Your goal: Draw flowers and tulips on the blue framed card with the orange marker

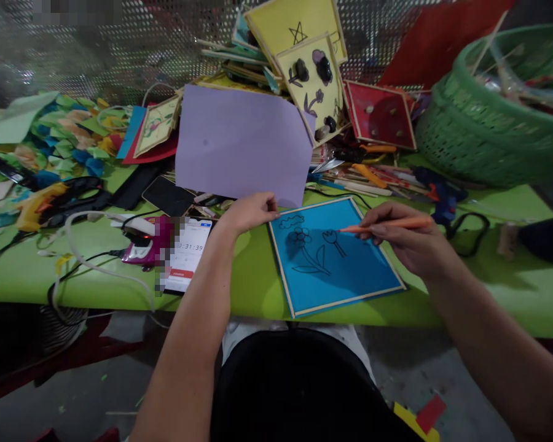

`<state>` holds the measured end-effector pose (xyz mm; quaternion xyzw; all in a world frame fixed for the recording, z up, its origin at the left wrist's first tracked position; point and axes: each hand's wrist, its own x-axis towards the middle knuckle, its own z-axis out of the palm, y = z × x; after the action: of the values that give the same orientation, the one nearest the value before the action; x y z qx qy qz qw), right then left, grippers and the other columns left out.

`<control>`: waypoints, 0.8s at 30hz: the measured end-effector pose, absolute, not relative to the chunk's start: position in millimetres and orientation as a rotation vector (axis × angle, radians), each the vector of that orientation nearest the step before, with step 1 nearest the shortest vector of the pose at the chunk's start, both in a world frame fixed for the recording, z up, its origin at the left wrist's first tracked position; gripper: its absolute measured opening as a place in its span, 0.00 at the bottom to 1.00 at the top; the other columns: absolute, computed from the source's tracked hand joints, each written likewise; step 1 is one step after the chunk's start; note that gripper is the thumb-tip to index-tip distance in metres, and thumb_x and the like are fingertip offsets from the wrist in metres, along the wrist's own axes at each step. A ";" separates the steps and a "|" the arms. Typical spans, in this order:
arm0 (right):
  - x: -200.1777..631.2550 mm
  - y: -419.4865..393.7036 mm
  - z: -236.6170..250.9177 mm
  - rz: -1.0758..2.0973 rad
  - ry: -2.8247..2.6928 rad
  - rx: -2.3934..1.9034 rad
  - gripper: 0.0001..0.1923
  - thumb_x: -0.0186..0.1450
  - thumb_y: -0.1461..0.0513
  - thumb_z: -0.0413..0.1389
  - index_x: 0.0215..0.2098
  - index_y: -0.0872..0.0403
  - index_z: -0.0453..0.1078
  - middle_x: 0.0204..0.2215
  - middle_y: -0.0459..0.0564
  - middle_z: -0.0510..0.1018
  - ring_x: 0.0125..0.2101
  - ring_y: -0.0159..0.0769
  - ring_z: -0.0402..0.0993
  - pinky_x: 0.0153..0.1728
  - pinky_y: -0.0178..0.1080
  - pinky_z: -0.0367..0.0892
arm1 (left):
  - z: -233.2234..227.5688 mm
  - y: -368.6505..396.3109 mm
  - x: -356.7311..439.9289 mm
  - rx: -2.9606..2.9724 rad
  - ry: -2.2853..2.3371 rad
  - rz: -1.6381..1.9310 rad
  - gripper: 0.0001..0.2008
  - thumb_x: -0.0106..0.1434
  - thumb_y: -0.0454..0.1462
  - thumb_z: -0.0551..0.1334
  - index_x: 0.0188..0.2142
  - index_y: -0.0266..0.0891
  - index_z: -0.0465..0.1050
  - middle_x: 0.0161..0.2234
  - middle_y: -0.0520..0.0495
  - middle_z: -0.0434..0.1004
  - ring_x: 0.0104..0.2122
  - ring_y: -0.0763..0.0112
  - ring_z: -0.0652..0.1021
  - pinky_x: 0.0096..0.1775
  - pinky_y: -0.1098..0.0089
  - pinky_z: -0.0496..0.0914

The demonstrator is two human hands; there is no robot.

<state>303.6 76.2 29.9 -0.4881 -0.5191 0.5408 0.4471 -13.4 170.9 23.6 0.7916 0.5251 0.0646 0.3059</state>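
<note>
ok so R hand (396, 236) has an orange pen (408, 222) pinched in its fingers, tip right by the tulip drawing (330, 237) on the blue board (338, 267). can't tell if it's actually touching tbh. L hand (255, 210) is loosely curled w/ fingertips at the board's far left corner, not sure if it's gripping or just resting there.

board's flat on the green tabletop (251, 276) right in front of the person, pale stick edging around it, plus a bigger flower (299, 237) and a lil cloud (292, 221) drawn to the left of the tulip.

purple sheet (244, 144) is just behind, phone (188, 255) w/ screen lit is left of the L forearm, green basket (483, 132) is far right fwiw.
</note>
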 end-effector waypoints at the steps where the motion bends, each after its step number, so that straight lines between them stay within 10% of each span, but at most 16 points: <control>1: 304.4 72.9 30.4 1.351 -1.310 -1.221 0.09 0.56 0.58 0.71 0.34 0.51 0.81 0.31 0.49 0.82 0.31 0.34 0.77 0.29 0.34 0.68 | 23.5 171.0 -13.3 2.092 1.394 0.174 0.08 0.61 0.42 0.65 0.36 0.41 0.73 0.35 0.49 0.78 0.35 0.66 0.75 0.35 0.68 0.62; 24: 315.2 46.3 6.4 1.209 -1.482 -1.348 0.12 0.59 0.54 0.70 0.27 0.49 0.75 0.23 0.44 0.76 0.29 0.38 0.80 0.33 0.40 0.72 | 22.5 170.4 -12.3 2.079 1.366 0.188 0.09 0.61 0.43 0.64 0.37 0.40 0.73 0.35 0.47 0.79 0.34 0.66 0.74 0.35 0.68 0.61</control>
<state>315.2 46.3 6.4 -0.5303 -0.5830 0.4759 0.3903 -12.3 170.4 22.5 0.7902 0.5192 0.0716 0.3176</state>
